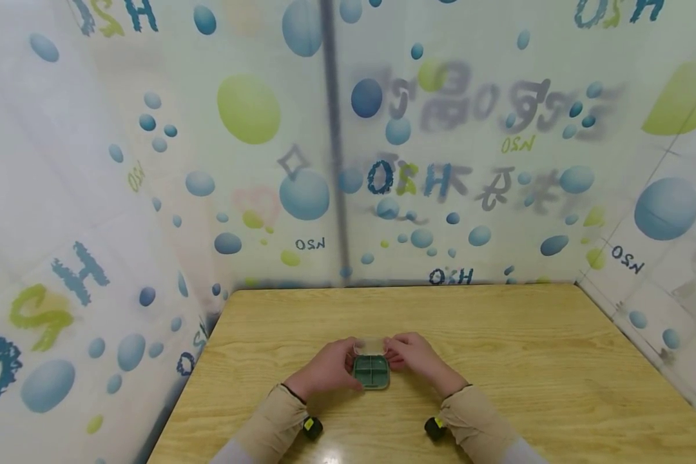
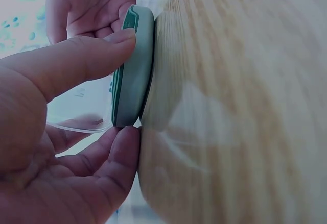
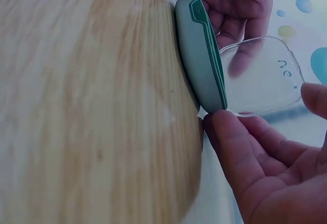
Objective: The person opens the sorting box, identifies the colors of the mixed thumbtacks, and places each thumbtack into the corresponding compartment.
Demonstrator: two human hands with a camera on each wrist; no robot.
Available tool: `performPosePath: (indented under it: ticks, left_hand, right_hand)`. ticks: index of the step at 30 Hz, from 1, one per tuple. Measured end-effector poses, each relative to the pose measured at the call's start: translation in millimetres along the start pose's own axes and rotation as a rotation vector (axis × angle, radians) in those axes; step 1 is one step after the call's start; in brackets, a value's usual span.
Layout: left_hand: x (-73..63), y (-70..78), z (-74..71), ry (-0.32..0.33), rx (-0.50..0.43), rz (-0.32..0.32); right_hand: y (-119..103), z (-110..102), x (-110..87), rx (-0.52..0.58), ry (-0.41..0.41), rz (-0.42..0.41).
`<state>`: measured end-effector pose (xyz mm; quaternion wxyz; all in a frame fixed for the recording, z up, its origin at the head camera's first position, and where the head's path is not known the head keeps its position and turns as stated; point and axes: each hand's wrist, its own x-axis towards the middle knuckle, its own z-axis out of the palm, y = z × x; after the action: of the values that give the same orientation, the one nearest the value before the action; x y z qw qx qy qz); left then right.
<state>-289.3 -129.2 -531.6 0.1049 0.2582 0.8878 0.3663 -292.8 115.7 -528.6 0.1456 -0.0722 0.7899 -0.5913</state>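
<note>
A small green pill box [image 1: 372,373] with compartments stands on the wooden table, its clear lid [image 3: 263,76] raised at the back. My left hand [image 1: 330,368] grips it from the left. In the left wrist view the thumb [image 2: 97,55] presses along the box's front edge, while the fingertips [image 2: 125,142] sit by the far corner. From the right, my right hand [image 1: 419,359] reaches the hinge side. In the right wrist view its extended fingertips [image 3: 225,124] touch the back corner, and the thumb tip [image 3: 314,99] is right by the lid's upper edge.
The light wood tabletop [image 1: 499,361] extends around both hands. Behind it hangs a pale curtain [image 1: 470,193] with blue and green dots and lettering; similar printed sheets flank both sides. Black wrist devices [image 1: 312,427] sit at the inner side of each beige cuff.
</note>
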Motion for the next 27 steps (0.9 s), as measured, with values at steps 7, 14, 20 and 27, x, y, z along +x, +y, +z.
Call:
performPosePath:
  ticks: [7,14,20,27]
  left_hand:
    - [0.2,1.6,0.5,0.022,-0.054,-0.047]
    - [0.1,-1.2,5.3,0.08,-0.198,-0.091]
    - [1.4,-0.1,5.8,0.063,-0.121,-0.056]
    - [1.5,3.4,4.6,0.046,-0.054,-0.056]
  right_hand:
    - [0.9,1.4,1.4,0.007,0.069,0.05]
    - [3.4,2.8,1.5,0.067,0.158,0.073]
    - [5.5,4.2,2.4,0.079,0.181,0.056]
    - [4.8,6.1,0.9,0.063,0.155,0.024]
